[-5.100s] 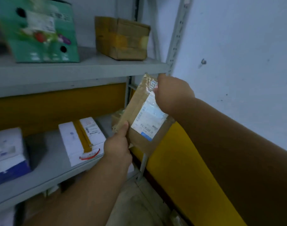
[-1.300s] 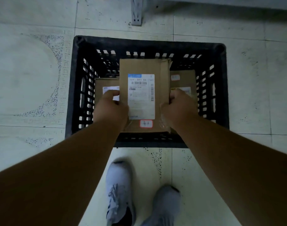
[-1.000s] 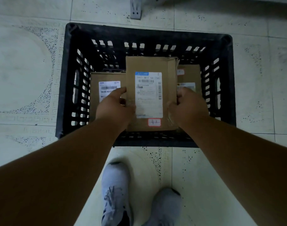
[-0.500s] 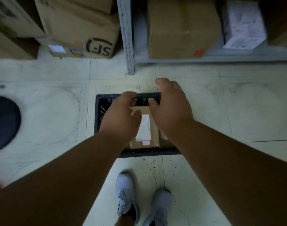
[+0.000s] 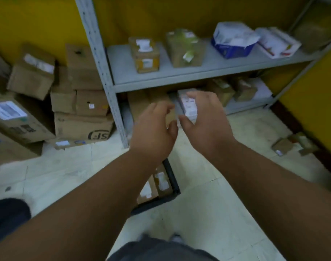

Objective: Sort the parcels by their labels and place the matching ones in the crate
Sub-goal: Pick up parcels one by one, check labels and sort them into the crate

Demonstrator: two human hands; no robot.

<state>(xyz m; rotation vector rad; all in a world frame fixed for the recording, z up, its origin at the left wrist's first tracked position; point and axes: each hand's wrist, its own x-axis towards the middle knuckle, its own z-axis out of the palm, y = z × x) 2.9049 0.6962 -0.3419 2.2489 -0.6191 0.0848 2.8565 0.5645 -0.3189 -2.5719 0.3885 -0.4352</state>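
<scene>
Both my hands are raised in front of me with nothing in them. My left hand point(image 5: 154, 134) has its fingers spread and curled; my right hand point(image 5: 204, 123) is spread too, close beside it. Below my left forearm, the black crate point(image 5: 170, 175) stands on the floor, mostly hidden, with brown labelled parcels point(image 5: 160, 182) lying inside. Beyond my hands is a grey shelf unit point(image 5: 198, 74) with several parcels: a taped brown box point(image 5: 144, 54), a greenish-brown box point(image 5: 184, 48), a blue-and-white box point(image 5: 233, 42) and a white box point(image 5: 277, 42). A white-labelled parcel point(image 5: 188, 105) sits on the lower shelf behind my right hand.
Stacked cardboard boxes point(image 5: 81, 110) stand on the floor left of the shelf post point(image 5: 102, 68). Small brown parcels point(image 5: 290, 146) lie on the floor at right by the yellow wall point(image 5: 315, 102). A dark round object point(image 5: 8, 217) is at lower left. The floor is pale tile.
The brown parcel I held over the crate now lies in it and both hands have let go. My view has lifted from the crate toward the shelves, and my hands have risen.
</scene>
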